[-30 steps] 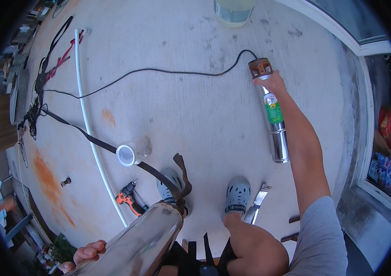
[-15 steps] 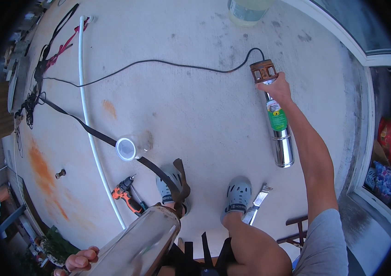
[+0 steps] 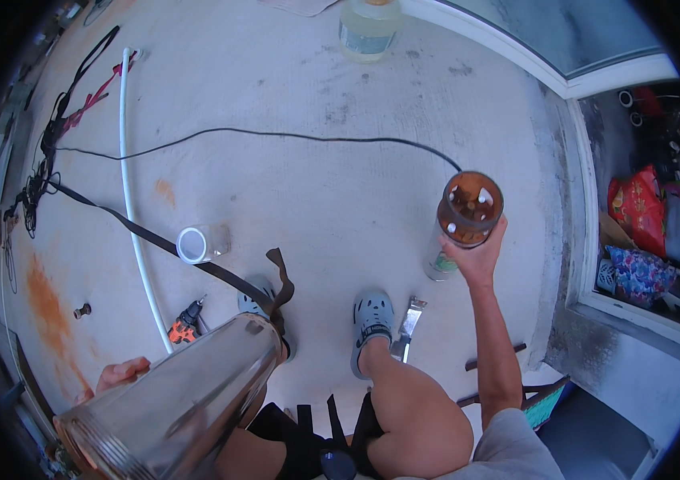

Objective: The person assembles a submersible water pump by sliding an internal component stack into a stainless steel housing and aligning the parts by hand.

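Note:
My right hand (image 3: 477, 258) grips a long metal cylinder (image 3: 465, 218) with a brown end cap, stood upright on the concrete floor (image 3: 332, 192), its top end facing me. A black cable (image 3: 276, 136) runs from that cylinder across the floor to the left. My left hand (image 3: 120, 374) holds a wide steel tube (image 3: 176, 404) that lies across my left thigh, its threaded open end at the lower left. My two grey shoes (image 3: 372, 320) stand on the floor between the two pieces.
A white pipe (image 3: 133, 216), a short white pipe piece (image 3: 200, 242), a black strap (image 3: 156, 240), an orange drill (image 3: 184, 322) and a metal wrench (image 3: 406, 326) lie on the floor. A clear jug (image 3: 368, 30) stands at the top. A raised sill (image 3: 580, 200) and bags (image 3: 640, 232) are on the right.
My right hand has tipped the metal cylinder up from lying on the floor to standing on end. The view has shifted closer to my legs.

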The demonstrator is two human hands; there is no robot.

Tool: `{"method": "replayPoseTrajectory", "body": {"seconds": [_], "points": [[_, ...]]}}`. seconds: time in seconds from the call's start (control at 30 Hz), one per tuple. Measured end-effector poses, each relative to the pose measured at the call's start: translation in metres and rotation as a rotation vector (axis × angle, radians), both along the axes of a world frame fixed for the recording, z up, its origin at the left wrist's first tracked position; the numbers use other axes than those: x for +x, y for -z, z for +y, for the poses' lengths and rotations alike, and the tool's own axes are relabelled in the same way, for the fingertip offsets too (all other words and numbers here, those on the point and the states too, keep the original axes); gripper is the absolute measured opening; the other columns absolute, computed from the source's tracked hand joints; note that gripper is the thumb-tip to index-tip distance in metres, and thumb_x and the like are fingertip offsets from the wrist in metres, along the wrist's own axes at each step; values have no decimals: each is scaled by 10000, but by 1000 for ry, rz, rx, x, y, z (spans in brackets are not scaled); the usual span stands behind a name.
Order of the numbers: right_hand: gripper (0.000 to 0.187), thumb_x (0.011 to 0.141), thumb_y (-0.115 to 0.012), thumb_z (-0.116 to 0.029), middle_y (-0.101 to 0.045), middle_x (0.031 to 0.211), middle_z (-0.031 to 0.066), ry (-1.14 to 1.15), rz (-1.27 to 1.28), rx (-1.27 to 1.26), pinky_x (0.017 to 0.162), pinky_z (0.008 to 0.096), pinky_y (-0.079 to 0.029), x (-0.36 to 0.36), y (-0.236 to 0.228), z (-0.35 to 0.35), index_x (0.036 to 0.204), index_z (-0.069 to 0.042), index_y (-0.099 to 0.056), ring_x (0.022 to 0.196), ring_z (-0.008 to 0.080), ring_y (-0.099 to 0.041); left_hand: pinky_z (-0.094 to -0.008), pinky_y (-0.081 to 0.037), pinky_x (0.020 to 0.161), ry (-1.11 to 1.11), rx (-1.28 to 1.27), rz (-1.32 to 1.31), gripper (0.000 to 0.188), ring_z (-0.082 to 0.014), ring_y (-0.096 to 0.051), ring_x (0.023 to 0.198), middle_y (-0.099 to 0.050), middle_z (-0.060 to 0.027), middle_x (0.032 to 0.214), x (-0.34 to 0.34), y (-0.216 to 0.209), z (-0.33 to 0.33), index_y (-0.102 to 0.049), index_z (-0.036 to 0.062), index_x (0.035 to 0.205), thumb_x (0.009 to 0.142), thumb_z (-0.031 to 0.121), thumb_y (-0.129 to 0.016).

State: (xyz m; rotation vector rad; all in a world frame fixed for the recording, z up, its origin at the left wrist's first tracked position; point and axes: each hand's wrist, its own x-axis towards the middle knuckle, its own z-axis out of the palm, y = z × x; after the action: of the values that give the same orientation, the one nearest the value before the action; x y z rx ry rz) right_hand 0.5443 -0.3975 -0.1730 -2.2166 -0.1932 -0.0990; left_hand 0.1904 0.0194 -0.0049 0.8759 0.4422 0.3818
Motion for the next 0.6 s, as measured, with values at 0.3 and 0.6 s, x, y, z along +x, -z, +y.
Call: {"method": "replayPoseTrajectory", "body": {"seconds": [0.3, 0.6], "points": [[1043, 497, -952, -270, -493, 1335, 116, -179, -67, 104, 1080, 366, -419, -110, -15, -63, 1353, -31, -406, 1240, 239, -514, -505, -319, 1134, -120, 770, 148, 1148, -349, -403, 1346, -406, -199, 1422, 91, -45, -107, -298, -7, 1472, 627, 517, -871], [1064, 596, -950, -222, -428, 1413, 137, 160, 118, 158, 1103, 379, -404, -153, 20, -110, 1406, -22, -290, 1288, 242, -485, -359, -453, 965, 127, 661, 170, 755, -184, -569, 1061, -595, -76, 1171, 82, -40, -115, -512, -28, 1292, 693, 233, -890]]}}
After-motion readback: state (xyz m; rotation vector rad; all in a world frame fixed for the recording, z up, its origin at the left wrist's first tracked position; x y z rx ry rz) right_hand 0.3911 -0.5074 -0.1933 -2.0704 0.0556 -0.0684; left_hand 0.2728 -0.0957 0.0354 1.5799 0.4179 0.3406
